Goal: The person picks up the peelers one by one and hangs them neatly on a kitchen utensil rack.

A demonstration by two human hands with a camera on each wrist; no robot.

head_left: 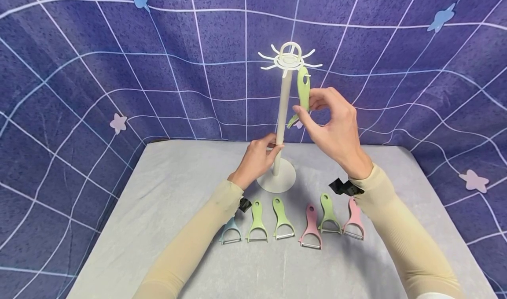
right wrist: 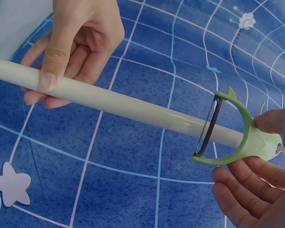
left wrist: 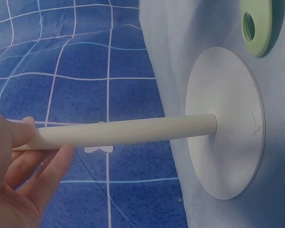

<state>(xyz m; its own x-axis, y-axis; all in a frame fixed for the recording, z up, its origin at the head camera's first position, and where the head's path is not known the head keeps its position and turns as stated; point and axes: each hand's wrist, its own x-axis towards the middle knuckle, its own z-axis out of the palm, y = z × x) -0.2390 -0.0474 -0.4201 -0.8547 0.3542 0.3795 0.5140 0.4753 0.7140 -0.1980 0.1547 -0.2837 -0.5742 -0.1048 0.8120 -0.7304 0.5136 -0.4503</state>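
Observation:
A white stand has a round base, an upright pole, and a top ring of several hooks with a loop handle. My left hand grips the lower half of the pole between thumb and fingers. Up by the hooks, my right hand pinches a green Y-shaped peeler. The peeler's handle points up with its blade end down, and a hook tip shows through the hole in the handle. From the right wrist view, the peeler's blade lies across the pole.
In front of the base lie several peelers in a row: a blue peeler partly behind the left sleeve, green peelers, and pink peelers. They rest on a grey-covered table. A blue grid-patterned cloth hangs behind and at the sides.

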